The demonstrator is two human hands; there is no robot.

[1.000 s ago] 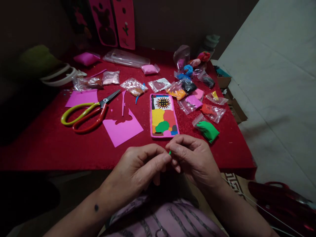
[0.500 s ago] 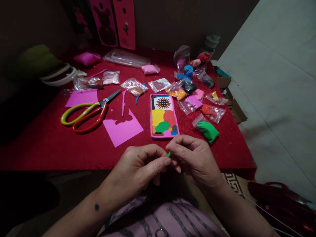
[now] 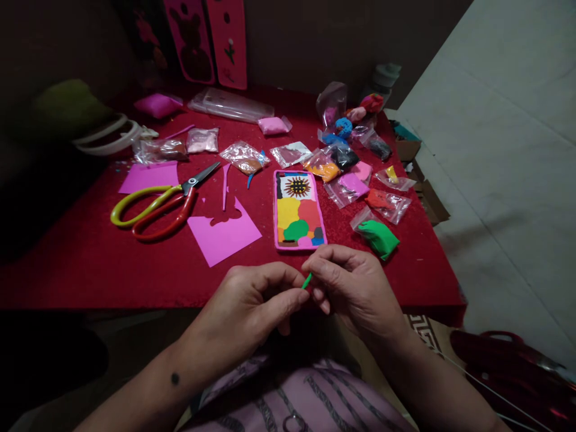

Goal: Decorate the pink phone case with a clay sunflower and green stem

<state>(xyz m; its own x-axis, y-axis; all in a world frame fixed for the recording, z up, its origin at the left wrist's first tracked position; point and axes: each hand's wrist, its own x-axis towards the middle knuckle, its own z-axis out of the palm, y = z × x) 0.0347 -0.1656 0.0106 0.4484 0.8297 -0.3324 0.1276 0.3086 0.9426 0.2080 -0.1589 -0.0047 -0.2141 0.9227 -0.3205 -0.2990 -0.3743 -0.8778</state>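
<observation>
A thin strip of green clay [image 3: 306, 281] is pinched between the fingertips of both hands, just over the table's front edge. My left hand [image 3: 265, 294] is closed on its lower end, thumb against forefinger. My right hand [image 3: 353, 288] grips the upper end, its fingers curled. Right behind the hands lies a pink-rimmed rectangular panel [image 3: 294, 216] filled with coloured clay patches and a sunflower-like shape on white. A bag of green clay [image 3: 378, 237] rests to its right. Cut pink sheet [image 3: 225, 237] lies left of the panel.
Scissors [image 3: 175, 201] with yellow and red handles lie at the left, near a pink tool [image 3: 225, 187]. Several small clay bags, such as an orange one [image 3: 327, 173], cover the back and right of the red tablecloth [image 3: 112, 270]. Two decorated panels [image 3: 230, 45] stand behind.
More of the green strip shows between my fingertips, and my fingers have shifted slightly. Everything on the table has stayed in place.
</observation>
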